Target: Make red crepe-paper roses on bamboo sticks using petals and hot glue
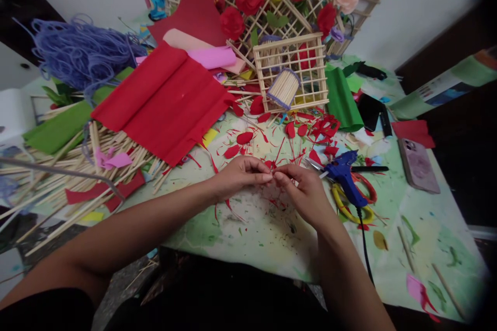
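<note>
At the middle of the cluttered surface [272,238], the left hand [238,176] and right hand [301,191] meet fingertip to fingertip, both pinched narrow on a small red paper scrap [271,165], too tiny to make out fully. Red petal cut-outs [244,138] lie just beyond. A blue glue gun [345,178] rests just beside the right hand, over yellow-handled scissors [349,209]. Farther back sit a folded red paper sheet [163,101] and a wooden stick lattice box [291,70]. Seemingly a petal is being shaped; a fine, steady pinch matters.
</note>
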### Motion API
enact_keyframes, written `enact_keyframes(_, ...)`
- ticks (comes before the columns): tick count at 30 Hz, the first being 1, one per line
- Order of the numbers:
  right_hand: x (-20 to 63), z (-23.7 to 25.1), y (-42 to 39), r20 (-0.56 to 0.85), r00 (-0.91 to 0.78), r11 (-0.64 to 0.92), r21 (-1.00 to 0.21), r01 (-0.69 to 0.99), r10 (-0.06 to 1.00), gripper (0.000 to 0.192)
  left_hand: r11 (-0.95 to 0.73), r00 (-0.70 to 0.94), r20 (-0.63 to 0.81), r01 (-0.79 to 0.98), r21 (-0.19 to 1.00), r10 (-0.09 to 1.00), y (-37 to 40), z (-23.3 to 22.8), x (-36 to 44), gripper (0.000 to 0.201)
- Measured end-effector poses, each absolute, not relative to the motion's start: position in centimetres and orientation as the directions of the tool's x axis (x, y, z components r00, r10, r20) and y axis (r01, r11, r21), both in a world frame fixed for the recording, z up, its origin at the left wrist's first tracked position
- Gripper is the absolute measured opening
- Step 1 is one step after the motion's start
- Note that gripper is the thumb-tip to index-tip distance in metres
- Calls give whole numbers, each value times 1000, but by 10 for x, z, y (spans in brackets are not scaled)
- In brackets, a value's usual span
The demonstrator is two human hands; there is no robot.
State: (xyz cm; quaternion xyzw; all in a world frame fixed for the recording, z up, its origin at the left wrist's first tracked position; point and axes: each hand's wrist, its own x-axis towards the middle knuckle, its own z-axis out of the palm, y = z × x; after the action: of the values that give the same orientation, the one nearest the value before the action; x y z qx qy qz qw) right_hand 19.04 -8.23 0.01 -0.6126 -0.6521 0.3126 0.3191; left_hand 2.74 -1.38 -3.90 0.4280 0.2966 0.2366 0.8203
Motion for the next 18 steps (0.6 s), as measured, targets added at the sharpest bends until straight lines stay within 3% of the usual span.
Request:
enact_keyframes(10,193,-2,-84,76,173,-30,-839,543,982,21,565,608,-327,-250,786,724,-9,-35,28,24)
enact_keyframes(18,185,-10,-84,19,327,-114,-917,382,945,21,560,634,-315,-228,797,706,-12,-38,28,27)
